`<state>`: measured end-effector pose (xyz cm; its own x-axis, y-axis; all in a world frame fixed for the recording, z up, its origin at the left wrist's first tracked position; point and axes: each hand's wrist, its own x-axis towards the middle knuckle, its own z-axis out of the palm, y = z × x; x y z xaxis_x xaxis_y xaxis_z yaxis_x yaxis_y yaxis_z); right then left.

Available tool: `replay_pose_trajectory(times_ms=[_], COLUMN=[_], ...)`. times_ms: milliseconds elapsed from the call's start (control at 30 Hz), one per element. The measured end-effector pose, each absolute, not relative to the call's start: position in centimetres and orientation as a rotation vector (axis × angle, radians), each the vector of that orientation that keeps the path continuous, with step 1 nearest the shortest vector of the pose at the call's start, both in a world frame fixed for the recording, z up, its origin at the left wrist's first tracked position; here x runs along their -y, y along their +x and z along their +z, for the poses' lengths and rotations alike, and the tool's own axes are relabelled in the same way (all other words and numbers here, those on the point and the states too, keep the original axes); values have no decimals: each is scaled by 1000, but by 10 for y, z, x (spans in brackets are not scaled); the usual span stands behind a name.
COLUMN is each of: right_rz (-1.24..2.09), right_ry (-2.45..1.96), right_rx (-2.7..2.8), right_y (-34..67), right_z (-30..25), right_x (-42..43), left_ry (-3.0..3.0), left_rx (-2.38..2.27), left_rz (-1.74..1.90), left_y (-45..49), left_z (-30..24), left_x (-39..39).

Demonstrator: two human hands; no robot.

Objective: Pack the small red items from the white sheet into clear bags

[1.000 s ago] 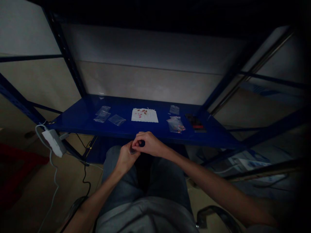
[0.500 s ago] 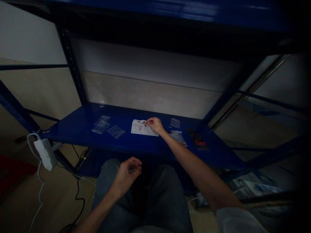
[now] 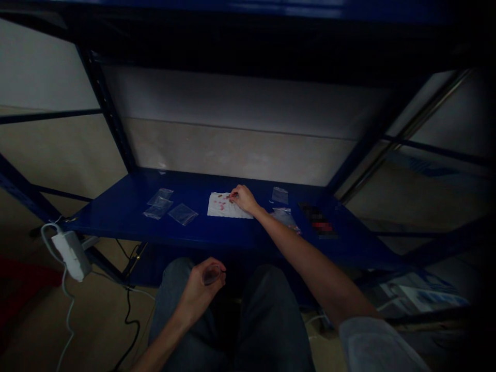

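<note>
My left hand [image 3: 201, 283] is wrapped round a small clear cup [image 3: 211, 275], held above my lap below the front edge of the shelf. A white paper sheet [image 3: 215, 211] lies on the blue shelf, with several small pink pill-like pieces [image 3: 222, 206] and a few brown capsule-like pieces [image 3: 220, 196] scattered on it. My right hand [image 3: 243, 198] rests over the right part of the sheet, its thumb and fingertips pinched together among the pieces. Whether a piece is between those fingertips is too small to tell.
Clear zip bags [image 3: 183, 214] lie left of the sheet, and another small bag [image 3: 279, 195] lies to the right. Under my right forearm is a bag with pinkish contents [image 3: 284, 217]. A dark packet [image 3: 315, 219] lies farther right. A white power strip [image 3: 72, 253] hangs at the left post.
My right hand has shifted slightly left over the sheet, its fingertips now lower among the pieces. The cup in my left hand stays nearly in place. The view has tilted a little.
</note>
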<state>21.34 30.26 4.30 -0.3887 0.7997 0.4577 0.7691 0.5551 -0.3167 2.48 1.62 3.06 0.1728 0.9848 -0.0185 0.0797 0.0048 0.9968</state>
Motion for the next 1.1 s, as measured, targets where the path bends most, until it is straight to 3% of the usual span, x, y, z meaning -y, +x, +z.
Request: replay_pose_trajectory(times_ms=[267,533,700,867,1100], right_rz=[257,653,727,717,245], right_ry=[-1188,-756,-718,-791,-1284], right_rx=[1911,2119,2308,2244,1968], right_y=[201,188,179,173,219], right_z=[79,108,91,88,76], right_x=[-273,-103,-58,-84,-223], left_ry=[1336,1346,1347,1256,961], left_rx=[-1182,-1118,-1013,-1007,-871], left_rz=[1160,1204,1195,1155,1114], left_y=[22,24,26,22,23], left_z=[24,30,27,40,49], left_x=[-20,-24,-21,-16,-8])
